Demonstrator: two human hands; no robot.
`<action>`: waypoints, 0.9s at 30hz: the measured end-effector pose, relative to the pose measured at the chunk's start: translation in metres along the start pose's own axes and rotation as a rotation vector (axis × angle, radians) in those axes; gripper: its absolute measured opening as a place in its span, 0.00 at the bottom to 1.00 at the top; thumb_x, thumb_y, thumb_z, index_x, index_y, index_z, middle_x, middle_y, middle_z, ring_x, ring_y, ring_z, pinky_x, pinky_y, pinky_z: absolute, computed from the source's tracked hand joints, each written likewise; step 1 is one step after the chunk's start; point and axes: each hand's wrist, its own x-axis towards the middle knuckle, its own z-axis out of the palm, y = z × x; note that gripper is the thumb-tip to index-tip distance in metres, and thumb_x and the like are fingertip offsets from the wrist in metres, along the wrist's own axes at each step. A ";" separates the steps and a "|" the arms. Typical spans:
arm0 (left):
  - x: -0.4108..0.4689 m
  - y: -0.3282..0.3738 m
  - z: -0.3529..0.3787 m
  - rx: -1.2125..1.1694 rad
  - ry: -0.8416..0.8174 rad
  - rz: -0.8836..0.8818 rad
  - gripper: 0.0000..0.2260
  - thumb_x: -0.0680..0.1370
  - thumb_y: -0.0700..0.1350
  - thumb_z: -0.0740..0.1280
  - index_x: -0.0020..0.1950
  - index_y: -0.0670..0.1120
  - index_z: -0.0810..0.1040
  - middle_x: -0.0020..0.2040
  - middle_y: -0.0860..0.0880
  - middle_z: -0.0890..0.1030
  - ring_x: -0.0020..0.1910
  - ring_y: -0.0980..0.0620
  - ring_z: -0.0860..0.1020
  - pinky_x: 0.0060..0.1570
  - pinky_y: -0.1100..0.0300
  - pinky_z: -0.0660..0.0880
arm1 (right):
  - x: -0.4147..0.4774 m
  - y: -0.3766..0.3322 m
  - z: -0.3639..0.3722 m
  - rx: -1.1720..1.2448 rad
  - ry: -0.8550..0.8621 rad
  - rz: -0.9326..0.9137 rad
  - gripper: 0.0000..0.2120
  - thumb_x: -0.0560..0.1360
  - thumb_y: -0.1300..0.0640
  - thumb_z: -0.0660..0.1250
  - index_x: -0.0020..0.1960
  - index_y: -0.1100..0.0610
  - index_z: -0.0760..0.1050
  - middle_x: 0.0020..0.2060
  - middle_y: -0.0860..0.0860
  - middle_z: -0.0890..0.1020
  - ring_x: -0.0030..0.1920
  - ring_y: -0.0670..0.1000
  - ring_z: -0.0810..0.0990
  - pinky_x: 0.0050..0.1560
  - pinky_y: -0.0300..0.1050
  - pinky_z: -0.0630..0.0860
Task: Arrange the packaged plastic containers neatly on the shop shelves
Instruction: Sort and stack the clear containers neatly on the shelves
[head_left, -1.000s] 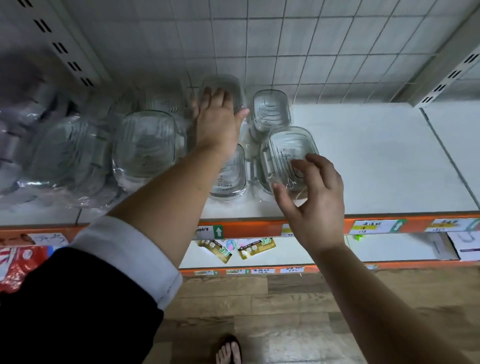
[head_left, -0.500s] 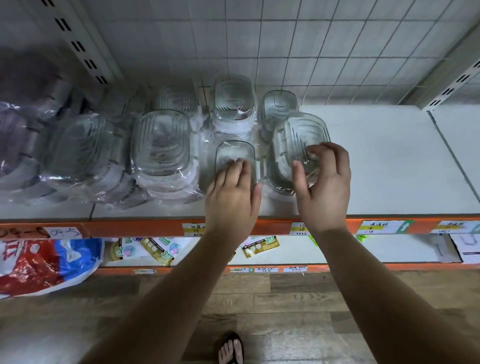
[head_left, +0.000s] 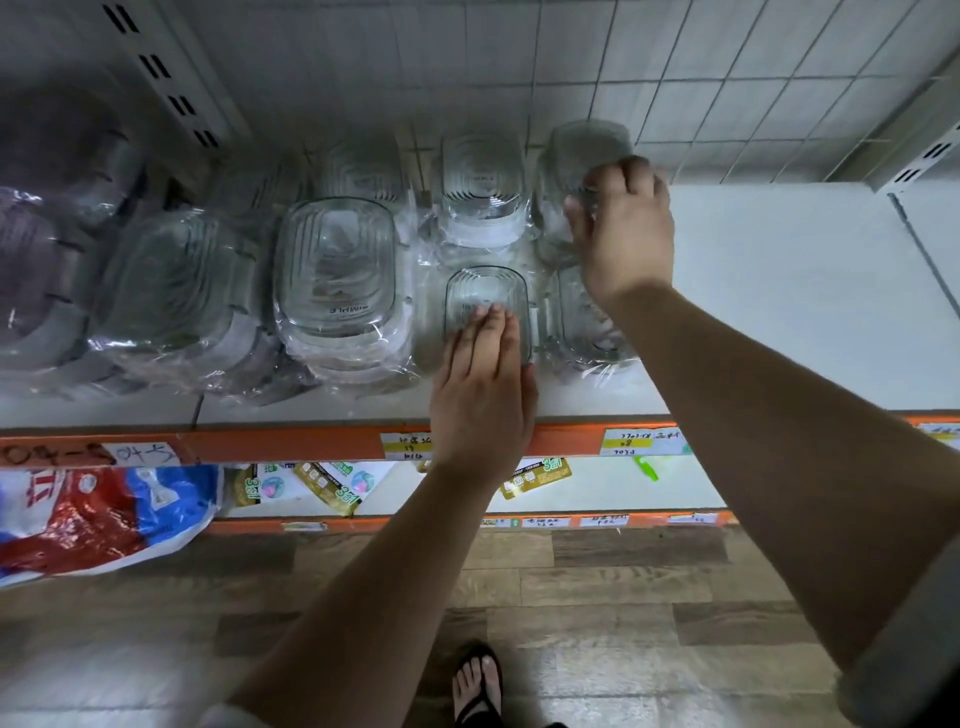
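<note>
Since 0.5 s ago, the right hand (head_left: 621, 236) has been moved off the front-right pack and up to the back row, where it's now closed around the back-right container (head_left: 584, 156), which looks lifted or tipped against the tiled wall. Biggest first: the white shelf (head_left: 779, 291) is left bare on its right half, with all the stock bunched on the left. Next, the big wrapped container stack (head_left: 336, 280) is sat front and centre-left. Smaller, the front-middle container (head_left: 485, 299) is pressed flat under the left hand (head_left: 480, 384), fingers straight, nothing gripped. The front-right container (head_left: 582, 322) is left untouched just below the right wrist. What matters next, probably: the held pack's long axis is run front-to-back like its neighbours, the open slot lies directly under the grip, so only the right hand is needed to set it down.
</note>
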 end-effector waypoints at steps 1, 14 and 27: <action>0.000 -0.001 0.000 0.007 -0.003 0.002 0.21 0.80 0.44 0.62 0.71 0.37 0.70 0.70 0.40 0.72 0.72 0.43 0.68 0.73 0.51 0.60 | -0.001 0.000 0.001 -0.040 -0.040 0.011 0.19 0.81 0.48 0.58 0.66 0.57 0.69 0.67 0.58 0.68 0.68 0.62 0.66 0.67 0.57 0.66; -0.008 0.020 -0.058 -0.010 -0.098 -0.014 0.22 0.82 0.45 0.59 0.73 0.37 0.67 0.73 0.40 0.69 0.74 0.43 0.65 0.75 0.53 0.55 | -0.104 -0.004 -0.068 0.079 -0.118 -0.109 0.18 0.79 0.56 0.61 0.65 0.64 0.73 0.62 0.61 0.75 0.65 0.62 0.70 0.65 0.54 0.68; -0.095 0.077 -0.227 0.053 0.063 0.080 0.18 0.80 0.48 0.57 0.61 0.40 0.79 0.57 0.42 0.80 0.56 0.41 0.78 0.62 0.50 0.68 | -0.196 -0.052 -0.234 0.186 -0.067 -0.120 0.12 0.79 0.57 0.62 0.59 0.61 0.76 0.53 0.59 0.79 0.54 0.63 0.75 0.54 0.56 0.73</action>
